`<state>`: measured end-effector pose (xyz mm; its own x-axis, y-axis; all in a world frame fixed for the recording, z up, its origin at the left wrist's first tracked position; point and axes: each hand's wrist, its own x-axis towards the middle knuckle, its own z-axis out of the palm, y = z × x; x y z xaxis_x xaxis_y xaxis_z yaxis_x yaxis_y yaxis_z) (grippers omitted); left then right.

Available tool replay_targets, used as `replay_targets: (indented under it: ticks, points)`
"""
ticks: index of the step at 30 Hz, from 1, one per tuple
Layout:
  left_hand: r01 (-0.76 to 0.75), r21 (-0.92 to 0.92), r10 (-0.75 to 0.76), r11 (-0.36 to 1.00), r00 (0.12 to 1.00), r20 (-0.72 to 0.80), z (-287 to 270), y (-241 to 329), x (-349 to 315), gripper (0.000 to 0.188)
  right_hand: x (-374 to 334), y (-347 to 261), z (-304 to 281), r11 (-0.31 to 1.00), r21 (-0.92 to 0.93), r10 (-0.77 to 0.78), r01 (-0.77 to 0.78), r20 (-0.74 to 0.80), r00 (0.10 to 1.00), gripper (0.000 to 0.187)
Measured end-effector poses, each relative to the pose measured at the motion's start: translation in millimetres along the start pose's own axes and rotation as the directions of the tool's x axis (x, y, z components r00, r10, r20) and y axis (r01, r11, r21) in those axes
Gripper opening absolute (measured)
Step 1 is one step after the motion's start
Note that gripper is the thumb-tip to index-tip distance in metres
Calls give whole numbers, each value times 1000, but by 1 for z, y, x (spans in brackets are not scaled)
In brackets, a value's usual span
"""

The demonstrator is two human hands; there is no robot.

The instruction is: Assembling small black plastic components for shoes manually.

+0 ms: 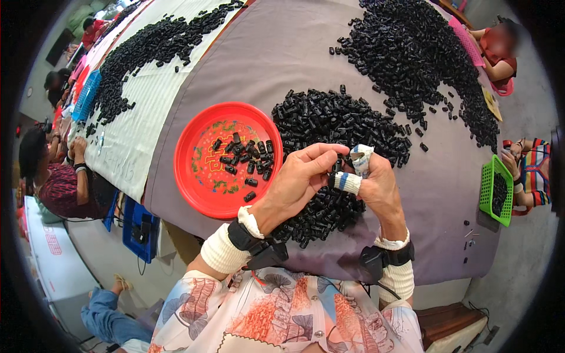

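Observation:
My left hand (297,182) is closed, thumb and forefinger pinching a small black barrel-shaped plastic piece. Right beside it, my right hand (379,185) is curled around a black piece too, mostly hidden by the fingers; I cannot tell whether both hands hold the same one. White cloth wraps with blue stripes (347,182) cover the thumb and forefinger of that hand. Beneath and beyond both hands spreads a heap of the same black pieces (341,120). Left of my left hand stands a round red tray (191,176) with a scatter of black pieces on its right half.
A larger black heap (406,53) lies at the far right of the grey cloth (223,76). Another heap (147,50) covers the white-clothed table at left. At right, a person holds something near a green basket (487,188); other people sit around. A blue bin (138,232) stands below left.

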<state>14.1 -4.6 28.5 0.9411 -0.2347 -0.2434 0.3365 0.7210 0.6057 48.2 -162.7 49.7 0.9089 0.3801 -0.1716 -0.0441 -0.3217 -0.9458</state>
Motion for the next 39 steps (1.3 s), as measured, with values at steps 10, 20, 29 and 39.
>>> replay_targets:
  ticks: [10,20,29,39]
  points:
    - [-39,-182,55,983,995,80,-21,-1,-5,23,0,-6,3,1000,-9,23,-22,124,992,32]
    - [-27,-119,35,993,997,65,-19,1,-8,24,5,-11,4,992,-129,8,17,195,981,36]
    - [-56,-56,60,997,997,58,-17,4,-8,22,8,-10,3,984,-146,-56,97,260,964,39]
    - [-58,10,58,998,998,28,-16,3,-9,18,7,-5,5,984,-107,-108,142,273,956,29]
